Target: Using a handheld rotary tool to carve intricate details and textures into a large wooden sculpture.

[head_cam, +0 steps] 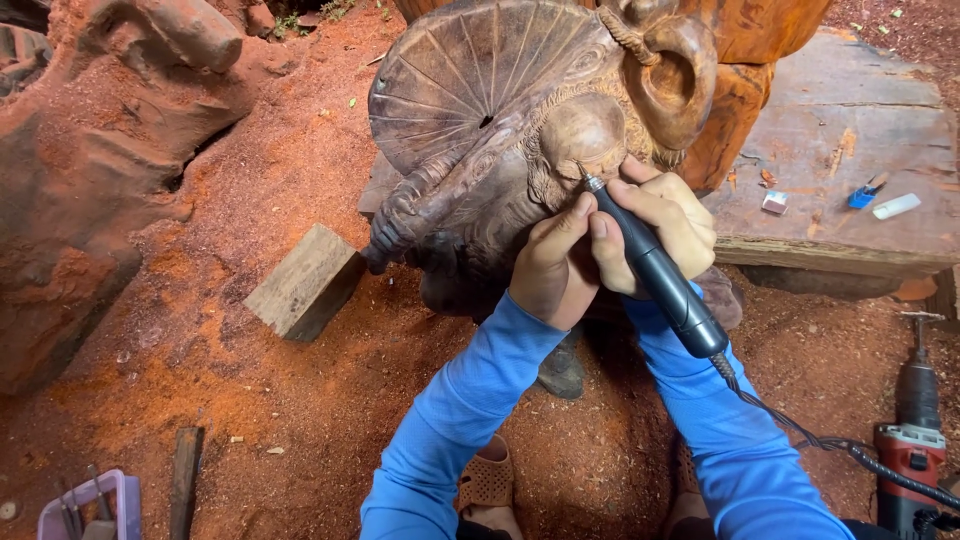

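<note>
A thin black power carving pen (655, 270) is being held tight in the right hand (655, 225), helped by the left hand (550, 265). Its tip is being pressed on the big brown wooden carved figure (520, 140), at twelve o'clock from the hands.

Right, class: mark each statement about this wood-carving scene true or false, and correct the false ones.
1. Both hands grip the tool. True: left hand, right hand.
2. The tool's tip touches the carving. True.
3. The sleeves are red. False: blue.
4. The drill lies on the slab. False: it is on the sawdust ground, lower right.
5. A wooden block lies left of the carving. True.
</note>
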